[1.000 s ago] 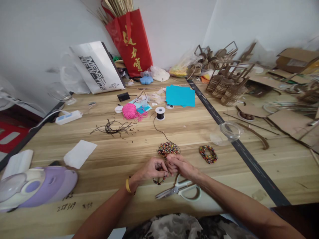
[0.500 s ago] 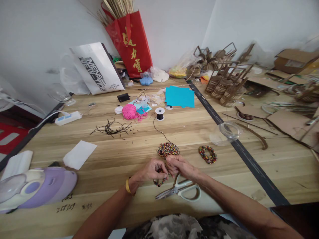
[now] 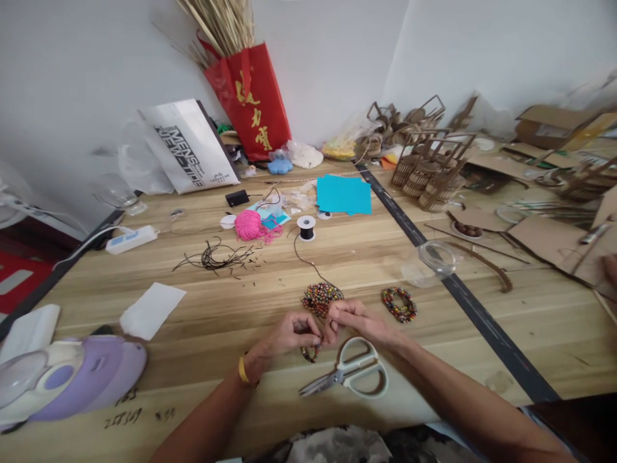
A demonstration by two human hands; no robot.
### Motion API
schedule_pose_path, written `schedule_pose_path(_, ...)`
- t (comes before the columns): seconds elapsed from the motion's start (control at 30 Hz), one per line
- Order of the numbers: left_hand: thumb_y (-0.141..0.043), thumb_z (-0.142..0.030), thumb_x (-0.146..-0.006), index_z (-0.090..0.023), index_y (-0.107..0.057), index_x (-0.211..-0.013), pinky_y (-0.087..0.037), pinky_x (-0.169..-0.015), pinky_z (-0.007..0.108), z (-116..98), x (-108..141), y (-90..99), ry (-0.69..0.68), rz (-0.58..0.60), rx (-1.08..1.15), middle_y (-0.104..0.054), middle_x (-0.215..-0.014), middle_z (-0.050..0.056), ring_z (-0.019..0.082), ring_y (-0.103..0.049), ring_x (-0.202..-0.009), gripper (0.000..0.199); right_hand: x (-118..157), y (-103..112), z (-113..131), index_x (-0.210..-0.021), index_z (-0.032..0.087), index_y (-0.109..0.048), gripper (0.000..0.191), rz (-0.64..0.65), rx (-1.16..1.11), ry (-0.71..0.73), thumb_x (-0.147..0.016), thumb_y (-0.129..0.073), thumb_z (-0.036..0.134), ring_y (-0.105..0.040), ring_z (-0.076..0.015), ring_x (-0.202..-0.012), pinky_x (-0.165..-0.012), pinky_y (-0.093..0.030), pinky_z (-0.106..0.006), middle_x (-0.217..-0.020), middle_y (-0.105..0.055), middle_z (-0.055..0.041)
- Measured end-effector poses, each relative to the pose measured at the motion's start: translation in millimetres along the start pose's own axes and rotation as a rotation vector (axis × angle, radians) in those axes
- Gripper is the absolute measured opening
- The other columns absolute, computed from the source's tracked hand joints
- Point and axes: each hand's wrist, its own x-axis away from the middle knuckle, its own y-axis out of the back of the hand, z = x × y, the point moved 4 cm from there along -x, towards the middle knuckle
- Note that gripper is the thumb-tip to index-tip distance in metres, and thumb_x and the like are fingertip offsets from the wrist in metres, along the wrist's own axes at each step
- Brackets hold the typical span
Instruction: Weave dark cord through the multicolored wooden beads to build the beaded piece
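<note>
My left hand (image 3: pixel 297 334) pinches a short string of coloured beads (image 3: pixel 311 353), which hangs in a loop under its fingertips. Close beside it, my right hand (image 3: pixel 351 319) is closed, with thumb and fingers pressed together on the black cord (image 3: pixel 308 262); the gripped part is mostly hidden. That cord runs back to a white spool (image 3: pixel 306 228). Just beyond my hands lies a heap of multicoloured beads (image 3: pixel 320 298). Scissors with pale handles (image 3: pixel 348 372) rest below my right hand, blades apart. A coiled bead bracelet (image 3: pixel 399 305) lies to the right.
Cut black cords (image 3: pixel 219 256), pink yarn (image 3: pixel 248 225) and blue sheets (image 3: pixel 344 195) lie farther back. A purple-white device (image 3: pixel 91 373) and white paper (image 3: pixel 152 310) are on the left. Small woven baskets (image 3: pixel 429 177) stand right. Another person's hand (image 3: pixel 610 269) shows at the right edge.
My hands have drawn slightly apart, the right one moving off the scissors' handles, which now show more fully. A hand has appeared at the right edge. The view has shifted a little.
</note>
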Motion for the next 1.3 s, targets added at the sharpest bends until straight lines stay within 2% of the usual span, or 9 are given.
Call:
schedule_pose_path(0.17,-0.082,-0.033,-0.059,-0.01,-0.063,-0.069,-0.049,-0.053,0.021,-3,1,2.6,0.008,-0.043,0.067,-0.067,-0.064,0.004,0.011,-0.06,-0.053,0.032,8,12,24,-0.075,0.012,-0.063,0.043,-0.008,0.195,0.097,-0.089,-0.05,0.051,-0.057,-0.0136,-0.073,-0.066,-0.045,-0.026,-0.086,-0.067,-0.0087)
schedule_pose_path(0.33,-0.083,-0.031,-0.058,-0.009,-0.068,-0.075,-0.05,-0.052,0.021,-3,2,3.7,0.018,-0.05,0.114,-0.069,-0.064,0.006,0.012,-0.062,-0.052,0.032,10,24,31,-0.074,0.013,-0.061,0.039,-0.084,0.272,0.143,-0.088,-0.053,0.048,-0.053,-0.0134,-0.072,-0.063,-0.04,-0.025,-0.085,-0.063,-0.0073)
schedule_pose_path(0.5,-0.083,-0.031,-0.057,-0.01,-0.068,-0.071,-0.049,-0.051,0.021,-2,1,5.1,0.009,-0.079,0.12,-0.071,-0.066,0.006,0.011,-0.062,-0.051,0.03,11,34,29,-0.071,0.014,-0.056,0.037,-0.161,0.374,0.11,-0.087,-0.054,0.047,-0.045,-0.0101,-0.057,-0.052,-0.034,-0.022,-0.063,-0.053,-0.0006)
schedule_pose_path(0.6,-0.083,-0.029,-0.058,-0.009,-0.068,-0.071,-0.048,-0.054,0.021,-4,1,4.5,-0.012,-0.094,0.096,-0.07,-0.065,0.006,0.01,-0.061,-0.051,0.028,10,40,23,-0.078,0.014,-0.056,0.034,-0.237,0.487,0.059,-0.089,-0.052,0.047,-0.039,-0.0078,-0.048,-0.045,-0.028,-0.02,-0.056,-0.046,0.0039)
schedule_pose_path(0.7,-0.082,-0.027,-0.059,-0.009,-0.067,-0.072,-0.049,-0.056,0.022,-7,2,2.7,-0.018,-0.09,0.08,-0.071,-0.069,0.007,0.011,-0.062,-0.055,0.027,9,47,20,-0.088,0.015,-0.057,0.029,-0.347,0.669,0.08,-0.09,-0.05,0.043,-0.038,-0.0064,-0.046,-0.044,-0.027,-0.019,-0.063,-0.051,0.0036)
schedule_pose_path(0.9,-0.084,-0.03,-0.056,-0.01,-0.063,-0.07,-0.05,-0.054,0.023,-10,4,1.1,-0.001,0.016,0.151,-0.07,-0.065,0.006,0.012,-0.062,-0.053,0.032,4,59,13,-0.088,0.016,-0.06,0.021,-0.408,0.902,0.102,-0.09,-0.05,0.034,-0.048,-0.0098,-0.057,-0.056,-0.035,-0.022,-0.076,-0.062,-0.0008)
schedule_pose_path(1.03,-0.084,-0.029,-0.055,-0.01,-0.063,-0.071,-0.049,-0.051,0.022,-10,6,3.3,-0.011,0.043,0.188,-0.07,-0.063,0.006,0.012,-0.061,-0.053,0.033,-8,61,13,-0.09,0.017,-0.06,0.016,-0.414,1.164,-0.042,-0.09,-0.05,0.028,-0.057,-0.0132,-0.068,-0.063,-0.037,-0.023,-0.085,-0.065,-0.0039)
schedule_pose_path(1.17,-0.084,-0.028,-0.056,-0.011,-0.063,-0.073,-0.05,-0.051,0.023,-8,7,2.2,0.007,0.072,0.191,-0.071,-0.064,0.006,0.013,-0.061,-0.053,0.032,-30,55,13,-0.099,0.018,-0.06,0.024,-0.316,1.516,-0.271,-0.095,-0.039,0.028,-0.063,-0.0172,-0.082,-0.067,-0.038,-0.024,-0.1,-0.065,-0.0087)
schedule_pose_path(1.3,-0.084,-0.029,-0.056,-0.01,-0.063,-0.073,-0.051,-0.052,0.023,-7,8,1.2,0.024,0.116,0.179,-0.071,-0.064,0.007,0.012,-0.062,-0.051,0.033,-51,52,10,-0.098,0.016,-0.061,0.025,-0.24,1.589,-0.327,-0.095,-0.038,0.025,-0.063,-0.0211,-0.089,-0.071,-0.041,-0.026,-0.099,-0.065,-0.0132)
